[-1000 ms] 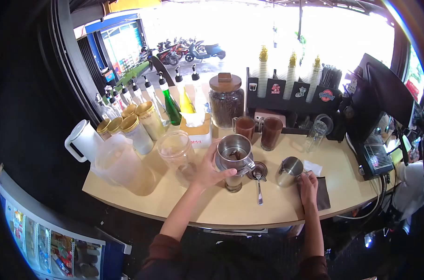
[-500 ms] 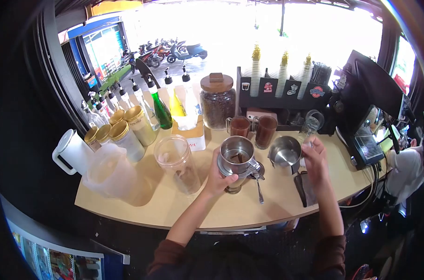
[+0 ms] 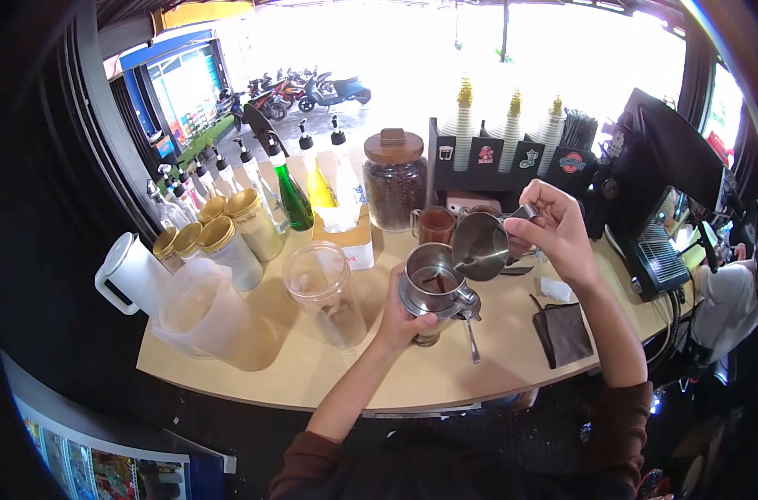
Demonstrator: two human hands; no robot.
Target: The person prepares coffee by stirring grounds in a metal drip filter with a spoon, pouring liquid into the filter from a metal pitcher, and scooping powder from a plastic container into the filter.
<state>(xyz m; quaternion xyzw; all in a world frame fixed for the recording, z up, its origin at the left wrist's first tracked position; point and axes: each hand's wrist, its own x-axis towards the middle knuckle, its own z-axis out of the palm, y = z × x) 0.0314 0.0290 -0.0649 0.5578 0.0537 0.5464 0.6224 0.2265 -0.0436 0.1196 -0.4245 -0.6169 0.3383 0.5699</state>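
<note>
My left hand (image 3: 398, 312) is wrapped round a metal drip coffee filter (image 3: 433, 265) with a wide flange and a side handle. Dark brown matter shows inside it. Below the filter, part of a glass (image 3: 426, 338) is visible, the rest hidden. My right hand (image 3: 560, 233) grips a steel pitcher (image 3: 482, 247) by its handle, tilted so that its spout is over the filter's rim. Whether liquid is flowing, I cannot tell. A spoon (image 3: 474, 346) lies right of the filter. Behind stands a glass mug (image 3: 435, 223) of reddish-brown drink; a second is mostly covered by the pitcher.
A clear plastic jar (image 3: 322, 296), a frosted jug (image 3: 200, 308) and gold-lidded canisters (image 3: 229, 244) stand left. A dark cloth (image 3: 567, 335) lies right. Behind are pump bottles, a coffee bean jar (image 3: 396, 187) and a cup rack (image 3: 500, 179). Another person's light clothing (image 3: 723, 304) shows far right.
My right hand has lifted the pitcher up and left, tipping it over the filter. The cloth now shows fully. My left hand still holds the filter, and the view has shifted slightly.
</note>
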